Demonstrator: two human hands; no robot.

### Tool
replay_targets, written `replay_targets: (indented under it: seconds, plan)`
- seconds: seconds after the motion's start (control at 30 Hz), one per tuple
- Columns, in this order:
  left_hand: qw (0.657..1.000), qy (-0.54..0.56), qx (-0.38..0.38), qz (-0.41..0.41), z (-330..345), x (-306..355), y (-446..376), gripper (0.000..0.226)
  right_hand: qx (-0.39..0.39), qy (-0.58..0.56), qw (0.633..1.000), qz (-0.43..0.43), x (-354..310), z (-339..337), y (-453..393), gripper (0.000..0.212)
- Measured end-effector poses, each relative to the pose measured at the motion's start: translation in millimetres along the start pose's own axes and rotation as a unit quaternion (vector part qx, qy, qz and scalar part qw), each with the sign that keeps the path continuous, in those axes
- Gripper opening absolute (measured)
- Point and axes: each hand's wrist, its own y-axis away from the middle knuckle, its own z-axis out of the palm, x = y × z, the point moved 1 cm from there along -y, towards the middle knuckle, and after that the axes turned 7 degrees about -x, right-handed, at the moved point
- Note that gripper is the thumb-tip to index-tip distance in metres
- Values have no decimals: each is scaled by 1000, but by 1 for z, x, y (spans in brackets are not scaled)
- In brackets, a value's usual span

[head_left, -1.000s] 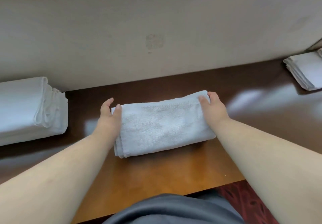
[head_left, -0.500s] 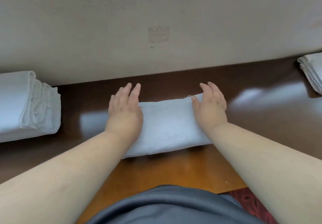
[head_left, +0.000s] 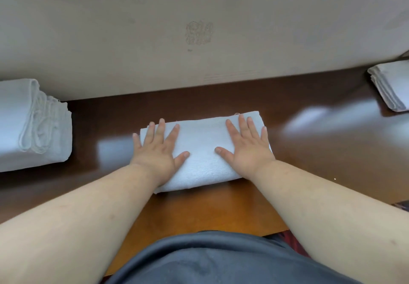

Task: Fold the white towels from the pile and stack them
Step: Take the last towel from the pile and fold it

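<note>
A folded white towel [head_left: 202, 151] lies on the brown wooden table [head_left: 321, 151] in front of me. My left hand [head_left: 158, 151] rests flat on its left end, fingers spread. My right hand [head_left: 249, 148] presses flat on its right end, fingers apart too. Neither hand grips the cloth. At the left edge sits a stack of folded white towels [head_left: 31, 124]. Another pile of white towels [head_left: 391, 84] lies at the far right, partly cut off by the frame.
A beige wall [head_left: 199, 29] stands directly behind the table. The table's near edge [head_left: 199, 226] runs just above my grey clothing [head_left: 221, 259]. Bare tabletop lies between the middle towel and each side pile.
My hands held the towel's ends a second ago. They have since let go and now lie flat on top, fingers spread. The towel has been folded narrower.
</note>
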Motion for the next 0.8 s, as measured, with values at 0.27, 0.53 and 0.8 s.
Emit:
replay_targets:
  seconds: [0.27,0.53,0.8]
  plan:
    - [993,-31,49,101,9,25,23,73,11,-73,996,42,7,-4,7,79]
    - [978,166,74,-100,7,-7,16,79,-7,-389,914,117,42,-10,13,72]
    - [752,564,-75,-332,-3,-32,31,85,-160,-722,622,257,51,-17,29,47]
